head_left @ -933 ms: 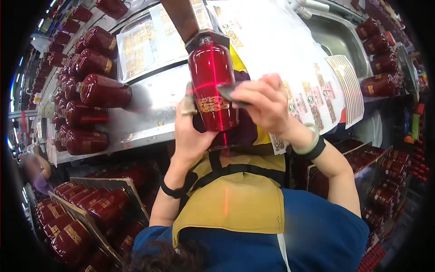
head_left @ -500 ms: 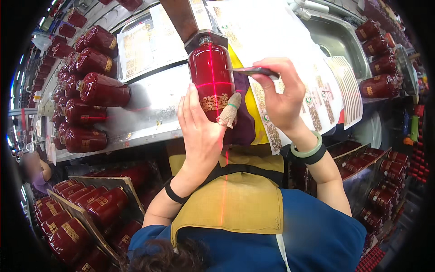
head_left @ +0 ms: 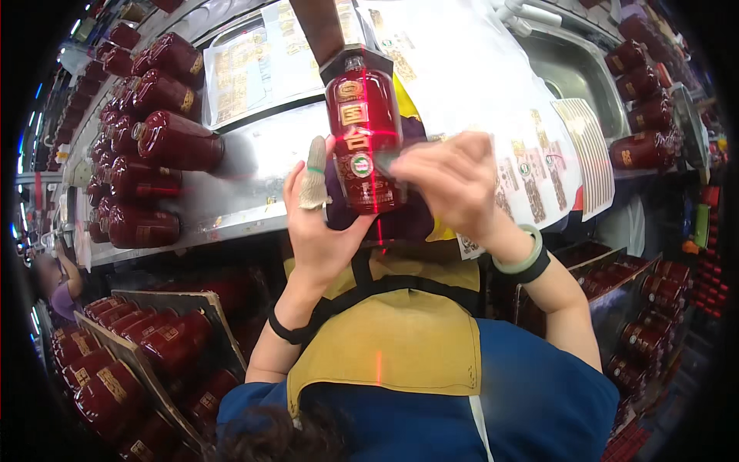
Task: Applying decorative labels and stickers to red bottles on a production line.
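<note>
Red btl (head_left: pixel 365 142) ran lengthwise up-frame, upper ctr, close betw L hand (head_left: pixel 319 237) (fingers spread) & R hand (head_left: pixel 456 183) (blurred, couldn't tell grip).

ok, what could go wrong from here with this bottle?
1. The right hand is blurred, with a dark tool at the red bottle; a slip might scuff the gold design.
2. The left hand is spread at the bottle's lower end, so the rounded body could perhaps twist if pushed sideways.
3. A corner of the printed sheet juts out by the right hand and might get snagged.
</note>
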`<state>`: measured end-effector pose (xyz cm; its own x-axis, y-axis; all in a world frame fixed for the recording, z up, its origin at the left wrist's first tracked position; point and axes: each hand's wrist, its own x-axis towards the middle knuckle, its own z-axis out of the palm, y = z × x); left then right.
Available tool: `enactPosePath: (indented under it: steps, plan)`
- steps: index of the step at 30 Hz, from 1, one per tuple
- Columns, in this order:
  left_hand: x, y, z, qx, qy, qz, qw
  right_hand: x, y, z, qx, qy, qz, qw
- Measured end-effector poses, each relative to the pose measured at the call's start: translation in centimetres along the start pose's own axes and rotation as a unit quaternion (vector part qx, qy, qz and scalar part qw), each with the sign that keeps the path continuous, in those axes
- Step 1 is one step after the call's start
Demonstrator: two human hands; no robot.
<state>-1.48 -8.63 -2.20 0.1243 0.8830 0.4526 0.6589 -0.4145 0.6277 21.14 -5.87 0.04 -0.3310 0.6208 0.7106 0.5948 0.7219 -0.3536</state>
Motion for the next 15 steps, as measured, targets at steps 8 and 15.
enactPosePath:
  steps: [8,15]
  plan:
    - [-0.6,-0.7,0.6,-0.059,0.024,0.017,0.998,-0.5,-1.2,-0.5,-0.053,0.029,0.047,0.997]
    - [-0.3,-0.6,0.7,-0.041,-0.022,-0.030,0.998,-0.6,-1.5,-0.3,-0.017,0.015,-0.046,0.999]
